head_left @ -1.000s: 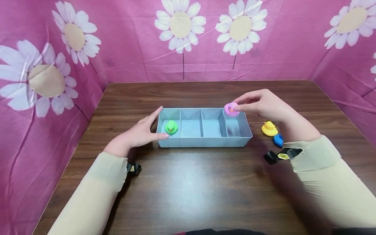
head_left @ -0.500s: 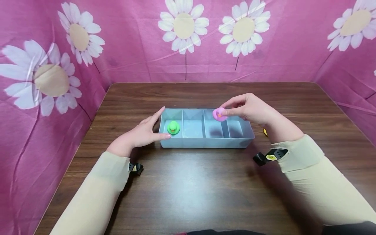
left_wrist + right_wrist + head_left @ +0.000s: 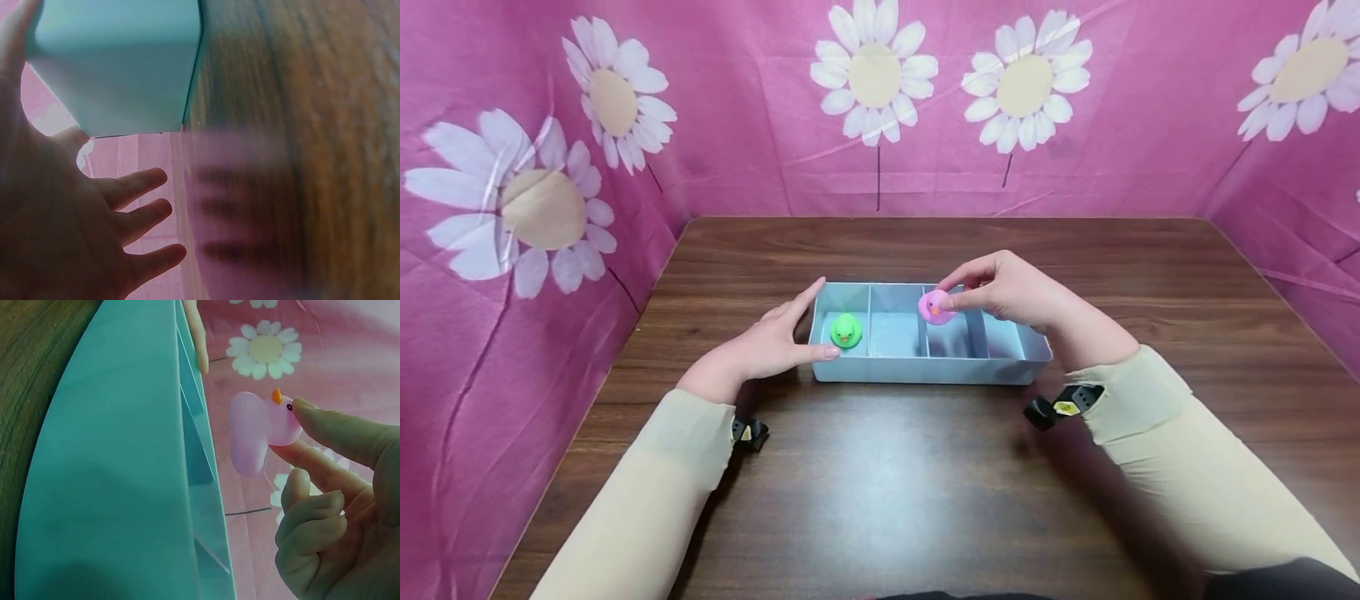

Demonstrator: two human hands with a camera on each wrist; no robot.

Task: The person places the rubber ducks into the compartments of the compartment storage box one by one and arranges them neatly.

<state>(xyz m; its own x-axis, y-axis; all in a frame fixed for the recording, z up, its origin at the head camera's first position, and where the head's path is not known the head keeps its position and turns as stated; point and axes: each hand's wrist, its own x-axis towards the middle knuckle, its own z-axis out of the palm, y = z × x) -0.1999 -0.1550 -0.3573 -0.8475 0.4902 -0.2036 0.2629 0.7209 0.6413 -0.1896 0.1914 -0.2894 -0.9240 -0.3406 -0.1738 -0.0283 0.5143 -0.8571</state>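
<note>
A pale blue box (image 3: 932, 371) with a row of compartments stands on the table. In its leftmost compartment sits a green rubber duck (image 3: 846, 331). My left hand (image 3: 767, 343) spans the box's left end, thumb along the front rim and index finger at the back corner. The other fingers (image 3: 144, 219) stick out straight in the left wrist view. My right hand (image 3: 1011, 289) pinches a pink rubber duck (image 3: 933, 307) by its head between thumb and index finger. That duck hangs above the box, over the third compartment from the left near its left divider; the right wrist view shows it tipped sideways.
The brown wooden table (image 3: 865, 483) extends around the box. Behind it hangs a pink cloth (image 3: 737, 125) printed with white daisies. Small black cameras are strapped at both wrists.
My right hand has carried the pink duck leftward from above the rightmost compartment. The yellow and blue ducks at right have become hidden behind the right arm. The left hand keeps its place.
</note>
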